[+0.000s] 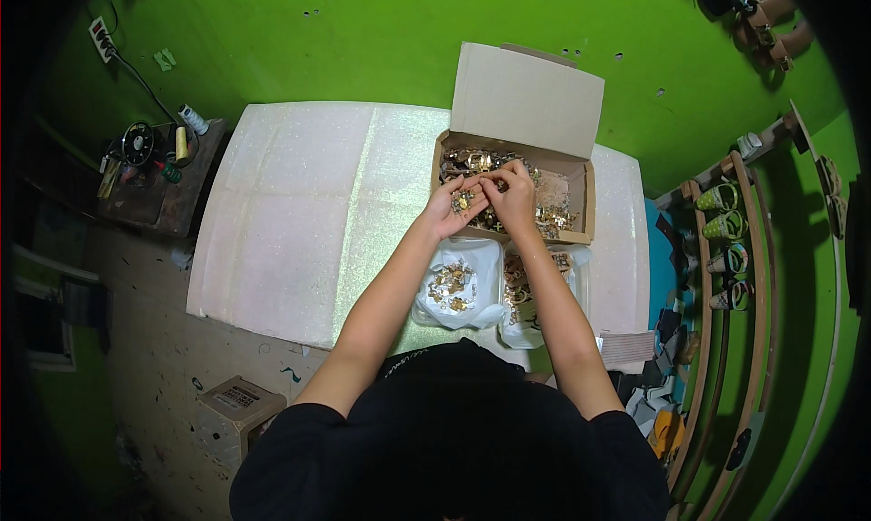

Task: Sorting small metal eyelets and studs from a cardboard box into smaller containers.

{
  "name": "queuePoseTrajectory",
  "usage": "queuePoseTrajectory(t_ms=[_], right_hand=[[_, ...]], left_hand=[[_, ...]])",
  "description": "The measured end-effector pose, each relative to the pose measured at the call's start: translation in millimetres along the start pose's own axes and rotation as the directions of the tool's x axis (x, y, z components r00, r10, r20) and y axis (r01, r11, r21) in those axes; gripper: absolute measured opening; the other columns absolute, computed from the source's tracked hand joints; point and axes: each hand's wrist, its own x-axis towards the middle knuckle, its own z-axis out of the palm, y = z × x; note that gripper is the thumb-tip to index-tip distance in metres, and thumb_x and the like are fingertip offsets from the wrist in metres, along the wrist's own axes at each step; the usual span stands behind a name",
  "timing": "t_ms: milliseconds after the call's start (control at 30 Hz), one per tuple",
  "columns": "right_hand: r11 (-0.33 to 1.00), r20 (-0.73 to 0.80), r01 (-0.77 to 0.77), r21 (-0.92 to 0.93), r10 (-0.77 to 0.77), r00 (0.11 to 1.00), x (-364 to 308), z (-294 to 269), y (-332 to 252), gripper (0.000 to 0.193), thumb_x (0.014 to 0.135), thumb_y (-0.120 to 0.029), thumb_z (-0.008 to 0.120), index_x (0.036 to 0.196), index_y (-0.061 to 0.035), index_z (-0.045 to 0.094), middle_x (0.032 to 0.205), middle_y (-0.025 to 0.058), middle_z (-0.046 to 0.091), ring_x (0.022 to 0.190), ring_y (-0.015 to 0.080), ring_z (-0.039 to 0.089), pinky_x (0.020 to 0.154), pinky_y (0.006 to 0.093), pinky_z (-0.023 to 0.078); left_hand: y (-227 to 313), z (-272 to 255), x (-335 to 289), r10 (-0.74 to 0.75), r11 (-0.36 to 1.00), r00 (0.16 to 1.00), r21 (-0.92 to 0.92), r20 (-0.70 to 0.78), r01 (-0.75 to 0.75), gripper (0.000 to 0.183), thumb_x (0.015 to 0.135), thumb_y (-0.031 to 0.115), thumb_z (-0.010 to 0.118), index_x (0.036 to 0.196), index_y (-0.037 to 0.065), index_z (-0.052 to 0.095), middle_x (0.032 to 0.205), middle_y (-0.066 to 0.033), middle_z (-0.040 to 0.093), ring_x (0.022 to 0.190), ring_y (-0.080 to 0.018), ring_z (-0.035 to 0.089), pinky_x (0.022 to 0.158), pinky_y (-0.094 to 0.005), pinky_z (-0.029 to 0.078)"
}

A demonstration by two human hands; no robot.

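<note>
My left hand is turned palm up over the near left part of an open cardboard box. Small gold and silver metal fittings lie in its palm and along the fingers. Thumb and fingertips of my right hand are pinched together just beside the left fingertips; whatever they grip is too small to make out. Under both hands, the box holds many gold and dark metal buckles. Nearer to me stand two plastic-lined tubs: the left tub has scattered gold and silver fittings, the right tub has more gold pieces, partly hidden by my right forearm.
A pale, shiny sheet covers the table. Behind it rises a green wall. Sandals hang on a wooden rack at right. Far left is a small workbench with a sewing machine and thread spools. A carton stands on the floor.
</note>
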Motion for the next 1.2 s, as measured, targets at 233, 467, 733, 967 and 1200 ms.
queuePoseTrajectory(t_ms=[233,467,733,967,1200], right_hand=[[0.999,-0.039,0.0,-0.054,-0.002,0.999,-3,5,2,0.011,0.065,-0.012,0.065,0.067,-0.0024,0.06,0.072,0.0079,0.052,0.06,0.0238,0.055,0.053,0.0323,0.044],[0.994,-0.027,0.015,-0.111,-0.018,0.999,-7,5,7,0.012,0.065,-0.014,0.067,0.067,-0.0038,0.061,0.071,0.0073,0.052,0.061,0.0245,0.055,0.054,0.0336,0.044],[0.99,0.055,0.072,-0.122,-0.066,0.996,-7,-4,-3,0.01,0.066,-0.016,0.066,0.069,-0.0066,0.062,0.071,0.0063,0.051,0.062,0.0246,0.055,0.055,0.0342,0.044],[0.993,0.104,0.064,-0.097,-0.054,0.993,-8,-4,-1,0.01,0.069,-0.015,0.063,0.075,-0.0063,0.061,0.076,0.0074,0.052,0.066,0.0264,0.055,0.058,0.0346,0.044],[0.999,0.141,0.016,0.044,-0.022,0.99,-5,-2,8,0.011,0.068,-0.011,0.063,0.075,-0.0034,0.06,0.077,0.0089,0.051,0.067,0.0264,0.054,0.06,0.0335,0.043]], left_hand=[[-2,-4,2,0.032,0.999,0.998,0.033,-0.058,-0.03,0.04,0.091,0.023,0.025,0.113,-0.006,0.039,0.104,-0.0185,0.05,0.097,-0.0264,0.053,0.084,-0.0361,0.046],[-2,2,0,0.017,1.0,0.999,0.007,-0.035,-0.017,0.04,0.091,0.023,0.024,0.114,-0.006,0.039,0.103,-0.0184,0.051,0.096,-0.0263,0.053,0.083,-0.0357,0.047],[1,-8,1,0.02,0.998,0.999,-0.06,0.026,-0.019,0.041,0.091,0.023,0.022,0.115,-0.006,0.038,0.103,-0.019,0.051,0.093,-0.026,0.054,0.082,-0.036,0.047],[1,0,-2,0.019,0.994,1.0,-0.104,0.018,-0.017,0.042,0.091,0.024,0.022,0.115,-0.006,0.038,0.106,-0.0192,0.049,0.095,-0.0274,0.053,0.082,-0.0366,0.047],[1,-1,-3,0.02,0.997,1.0,-0.074,-0.013,-0.021,0.041,0.091,0.023,0.023,0.115,-0.007,0.038,0.107,-0.0193,0.049,0.097,-0.0285,0.052,0.084,-0.037,0.046]])
